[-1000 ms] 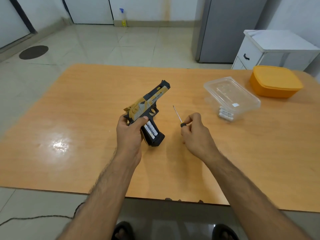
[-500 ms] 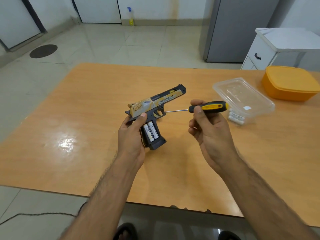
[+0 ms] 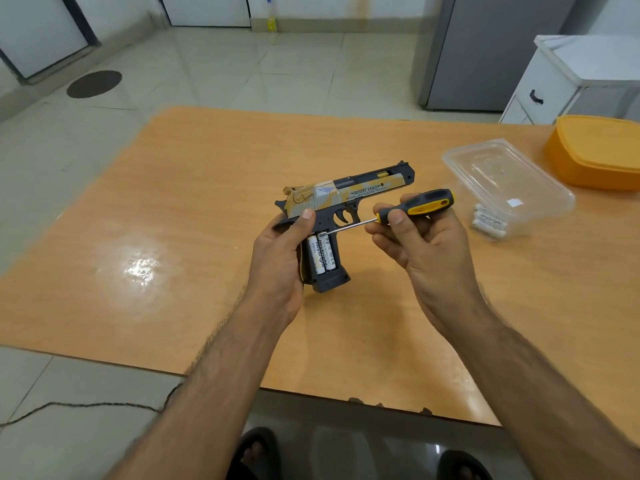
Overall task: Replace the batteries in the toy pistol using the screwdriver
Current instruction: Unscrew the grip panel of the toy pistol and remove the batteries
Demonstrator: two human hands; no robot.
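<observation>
Where tiled floor meets grey fridge (image 3: 485, 50), orange wooden table (image 3: 194, 209); clear tub (image 3: 502, 178) right. Toy pistol (image 3: 349, 195) gripped in left hand (image 3: 277, 261), batteries (image 3: 322, 254) exposed; screwdriver (image 3: 415, 204) pinched by right hand (image 3: 426, 247), tip at batteries' top.

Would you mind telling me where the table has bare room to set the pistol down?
The table's whole left half, left of the left hand, lies bare. The right side is crowded by the clear container, loose batteries and orange container.
</observation>
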